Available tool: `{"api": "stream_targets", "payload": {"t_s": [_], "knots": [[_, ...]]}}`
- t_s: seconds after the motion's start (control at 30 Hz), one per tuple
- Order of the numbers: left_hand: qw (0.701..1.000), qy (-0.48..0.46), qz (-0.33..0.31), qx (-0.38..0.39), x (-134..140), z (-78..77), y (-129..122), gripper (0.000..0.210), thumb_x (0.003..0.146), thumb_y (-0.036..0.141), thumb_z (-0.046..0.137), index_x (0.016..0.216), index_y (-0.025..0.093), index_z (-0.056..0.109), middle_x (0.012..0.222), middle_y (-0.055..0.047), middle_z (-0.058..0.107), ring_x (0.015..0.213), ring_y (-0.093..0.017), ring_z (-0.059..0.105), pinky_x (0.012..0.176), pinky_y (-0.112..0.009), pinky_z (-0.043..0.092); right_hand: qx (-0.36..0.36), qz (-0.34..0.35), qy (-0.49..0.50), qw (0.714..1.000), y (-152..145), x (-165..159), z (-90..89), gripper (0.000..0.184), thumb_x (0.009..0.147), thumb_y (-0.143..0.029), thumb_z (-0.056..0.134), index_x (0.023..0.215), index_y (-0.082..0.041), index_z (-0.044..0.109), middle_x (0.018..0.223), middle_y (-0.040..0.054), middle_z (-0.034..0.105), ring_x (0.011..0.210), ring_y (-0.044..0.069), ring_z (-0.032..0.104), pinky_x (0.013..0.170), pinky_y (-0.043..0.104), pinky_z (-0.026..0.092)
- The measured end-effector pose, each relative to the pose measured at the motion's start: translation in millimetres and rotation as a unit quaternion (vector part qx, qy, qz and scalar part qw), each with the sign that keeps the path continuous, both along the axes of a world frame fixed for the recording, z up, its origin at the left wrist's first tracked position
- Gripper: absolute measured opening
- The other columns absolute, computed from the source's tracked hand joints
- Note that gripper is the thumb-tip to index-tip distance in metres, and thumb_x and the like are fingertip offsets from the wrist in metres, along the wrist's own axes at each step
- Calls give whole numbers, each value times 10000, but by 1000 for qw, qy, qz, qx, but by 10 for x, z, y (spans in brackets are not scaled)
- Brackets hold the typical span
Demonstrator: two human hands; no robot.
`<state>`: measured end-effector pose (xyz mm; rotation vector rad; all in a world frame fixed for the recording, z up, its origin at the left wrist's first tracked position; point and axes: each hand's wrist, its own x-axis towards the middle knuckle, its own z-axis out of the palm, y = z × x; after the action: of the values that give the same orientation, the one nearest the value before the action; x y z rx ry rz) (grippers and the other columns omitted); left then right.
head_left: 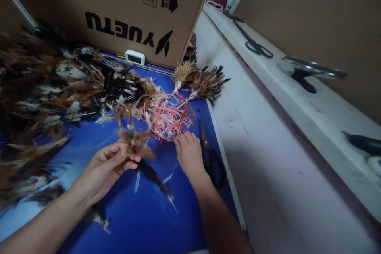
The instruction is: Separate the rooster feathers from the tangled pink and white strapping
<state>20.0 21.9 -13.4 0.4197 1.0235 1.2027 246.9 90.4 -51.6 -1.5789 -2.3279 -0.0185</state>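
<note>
Feather pile (71,72) sits at 10–11 o'clock from left hand (107,165). Left hand pinches brown feather bunch (134,145) between thumb and fingers; black feather (152,174) lies below it, long axis 11-to-5. Cardboard box (119,0) stands beyond, at 12; interior not visible. String tangle (168,118) lies at 2 o'clock from left hand, 11 from right hand (189,154), which is nearer. Right fingers curl at its edge; cannot tell whether they grip strands. Scissors (206,143) rest just beside, 3 o'clock.
</note>
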Motion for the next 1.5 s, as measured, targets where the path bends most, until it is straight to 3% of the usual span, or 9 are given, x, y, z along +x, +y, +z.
{"api": "stream_targets", "payload": {"t_s": [0.2, 0.33, 0.5, 0.57, 0.67, 0.77, 0.97, 1.23, 1.5], "knots": [[1000, -4, -6, 16, -1, -3, 17, 208, 606, 218, 849, 647, 127, 667, 722, -76, 712, 713, -165, 673, 598, -168, 553, -7, 2, 258, 966, -20, 121, 126, 146, 928, -215, 467, 815, -202, 558, 839, 29, 578, 826, 181, 538, 768, 314, 421], [1000, 0, -4, 30, 0, -6, 10, 194, 629, 213, 836, 657, 130, 663, 726, -76, 714, 722, -167, 670, 597, -176, 557, 8, -25, 326, 945, -21, 202, 181, 123, 919, -246, 492, 836, -202, 572, 833, 11, 586, 800, 159, 557, 740, 291, 436], [999, 3, -5, 37, -2, -10, -2, 195, 607, 187, 849, 641, 131, 665, 713, -68, 730, 691, -155, 682, 581, -160, 559, 33, -26, 302, 952, 19, 234, 110, 163, 928, -273, 465, 885, -205, 607, 845, 27, 614, 822, 177, 583, 774, 327, 468], [999, 11, -2, 43, 7, -7, -3, 213, 571, 194, 870, 647, 119, 685, 713, -74, 738, 671, -154, 687, 566, -154, 560, 54, 13, 254, 966, 29, 213, 72, 220, 927, -264, 466, 1097, -210, 594, 1045, 75, 625, 999, 213, 571, 886, 382, 454], [998, 23, 4, 62, 40, -1, 4, 210, 555, 183, 875, 654, 101, 709, 709, -82, 742, 650, -158, 691, 528, -146, 557, 44, 57, 140, 988, 30, 148, 29, 398, 934, -274, 482, 1325, -200, 477, 1322, 120, 513, 1175, 261, 484, 964, 428, 405], [997, 41, 18, 58, 81, 5, 12, 124, 621, 118, 820, 630, 81, 702, 675, -96, 738, 628, -156, 690, 521, -147, 560, 13, 79, 35, 996, 12, 76, -4, 373, 936, -220, 496, 1309, -214, 506, 1346, 113, 494, 1150, 279, 472, 896, 426, 410], [995, 74, 40, 56, 137, 26, -7, 230, 812, -18, 556, 617, 63, 647, 630, -99, 726, 563, -132, 680, 513, -163, 552, 31, 89, -46, 994, -65, 47, -45, 243, 966, -144, 415, 1014, -165, 653, 1010, 87, 623, 946, 229, 512, 822, 368, 393], [992, 83, 44, 79, 189, 43, -32, 282, 868, -34, 468, 633, 52, 597, 623, -84, 718, 590, -126, 694, 530, -153, 541, 63, 90, 83, 991, -137, 143, 10, 273, 973, -124, 353, 1095, -123, 598, 1013, 93, 578, 989, 206, 530, 898, 363, 415], [989, 83, 16, 122, 124, -74, -9, 224, 822, 12, 543, 639, 94, 644, 677, -85, 737, 605, -124, 696, 533, -147, 553, 155, 105, 277, 942, -144, 150, 9, 271, 979, -175, 333, 1112, -173, 569, 1023, 70, 584, 988, 177, 568, 906, 345, 480]]}}
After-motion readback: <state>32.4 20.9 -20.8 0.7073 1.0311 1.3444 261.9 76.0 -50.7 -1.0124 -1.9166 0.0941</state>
